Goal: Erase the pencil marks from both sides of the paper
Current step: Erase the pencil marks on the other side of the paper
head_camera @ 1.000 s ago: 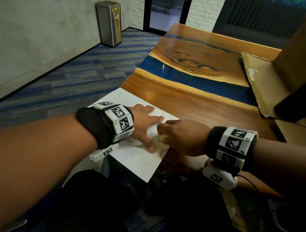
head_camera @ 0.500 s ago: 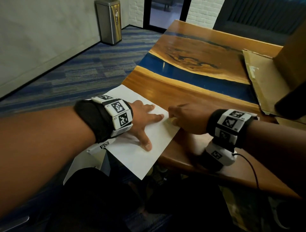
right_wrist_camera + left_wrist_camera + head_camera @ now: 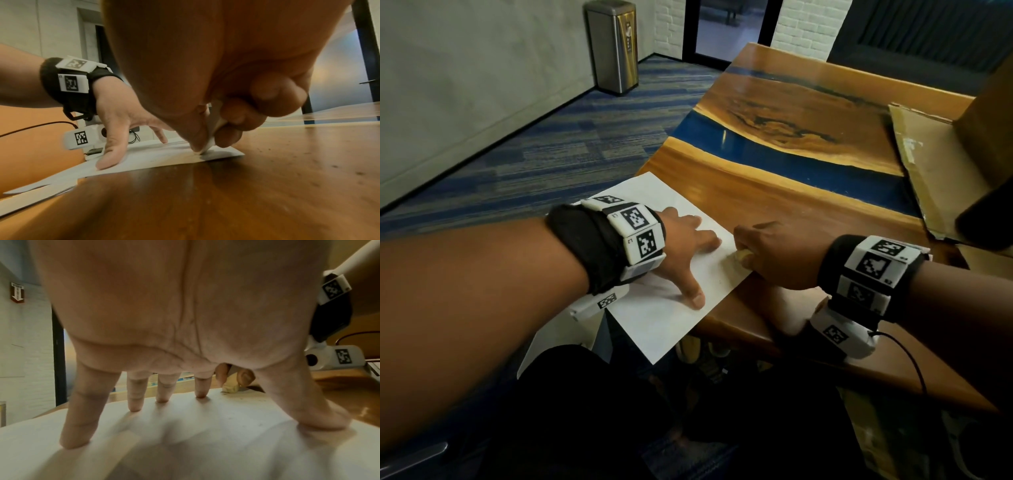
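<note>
Bare table [image 3: 774, 192] lies open beyond the paper [image 3: 671, 322]. Flattened cardboard [image 3: 941, 164] and a box [image 3: 993, 113] block its far right side; both hands crowd the near edge

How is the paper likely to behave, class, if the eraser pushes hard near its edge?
The paper looks thin and floppy: its near corner hangs past the table edge. It would probably slide or buckle, which may be why the left hand presses it flat with spread fingers. The right hand pinches the eraser close to the edge, where creasing seems likeliest.
</note>
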`<move>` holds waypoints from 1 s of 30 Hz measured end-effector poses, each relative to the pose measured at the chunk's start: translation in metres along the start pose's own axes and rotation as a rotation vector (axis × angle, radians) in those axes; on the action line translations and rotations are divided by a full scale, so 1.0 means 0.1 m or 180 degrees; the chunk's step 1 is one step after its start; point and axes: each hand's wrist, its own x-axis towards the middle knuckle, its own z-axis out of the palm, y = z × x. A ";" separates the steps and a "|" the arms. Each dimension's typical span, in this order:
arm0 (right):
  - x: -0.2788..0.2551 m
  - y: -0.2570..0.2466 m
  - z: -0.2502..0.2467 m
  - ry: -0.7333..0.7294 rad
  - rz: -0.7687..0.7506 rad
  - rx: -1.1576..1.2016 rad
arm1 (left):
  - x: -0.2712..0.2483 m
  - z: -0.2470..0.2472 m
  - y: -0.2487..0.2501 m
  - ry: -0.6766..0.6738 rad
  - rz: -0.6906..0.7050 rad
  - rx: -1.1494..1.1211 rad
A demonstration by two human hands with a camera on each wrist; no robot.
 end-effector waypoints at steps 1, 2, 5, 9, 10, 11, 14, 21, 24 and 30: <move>0.01 0.01 -0.01 -0.0009 0.0026 0.0015 | -0.01 -0.01 0.00 0.0005 -0.0002 0.0003; 0.03 0.02 -0.01 -0.0001 0.0067 0.0007 | -0.02 -0.02 0.01 0.0025 0.0006 -0.0004; 0.06 0.03 -0.03 0.0089 0.0149 -0.0055 | 0.01 0.00 0.06 0.0132 0.0024 -0.0049; -0.08 -0.17 0.04 0.0064 -0.0601 -0.0125 | 0.04 0.05 0.02 0.0233 0.0117 -0.0189; -0.11 -0.21 0.06 0.0035 -0.0805 -0.0137 | 0.03 0.06 0.00 0.0205 0.0141 -0.0196; -0.10 -0.21 0.06 0.0024 -0.0884 -0.0131 | 0.03 0.06 -0.03 0.0164 0.0140 -0.0163; 0.08 -0.01 -0.01 0.0084 -0.0309 -0.0053 | 0.03 0.08 -0.03 0.0134 0.0110 0.0080; 0.11 -0.25 0.07 0.0133 -0.0679 0.0221 | 0.06 0.11 -0.09 0.0000 0.0059 -0.0199; 0.27 -0.05 -0.01 0.0224 -0.0008 0.0126 | 0.06 0.11 -0.06 0.0084 0.0040 -0.0042; 0.11 -0.22 0.02 0.0044 -0.0730 0.0209 | 0.08 0.12 -0.09 0.0073 0.0065 -0.0180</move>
